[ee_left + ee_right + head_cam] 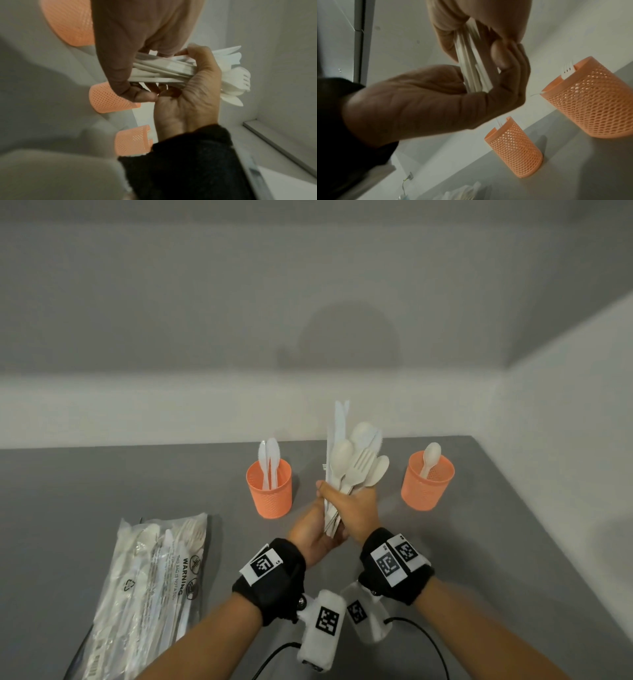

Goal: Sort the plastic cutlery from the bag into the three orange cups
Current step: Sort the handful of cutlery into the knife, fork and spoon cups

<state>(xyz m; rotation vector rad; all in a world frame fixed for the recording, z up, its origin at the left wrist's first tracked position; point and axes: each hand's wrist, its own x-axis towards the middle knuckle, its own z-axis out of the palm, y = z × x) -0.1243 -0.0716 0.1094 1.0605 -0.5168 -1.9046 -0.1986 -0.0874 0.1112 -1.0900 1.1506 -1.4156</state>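
Both hands hold one bundle of white plastic cutlery (356,460) upright above the grey table. My right hand (358,508) grips it around the middle of the handles. My left hand (313,529) holds the handle ends lower down, thumb up along the side. Knives, spoons and a fork fan out of the top. The left orange cup (269,491) holds knives; the right orange cup (426,481) holds one spoon. The bundle and hands hide the middle cup in the head view. In the right wrist view fork tines stick out of the middle cup (594,100).
The clear plastic bag (154,587), with more cutlery inside, lies on the grey table (102,484) at the front left. White walls close the table at the back and right. Black cables (431,642) trail near the front edge.
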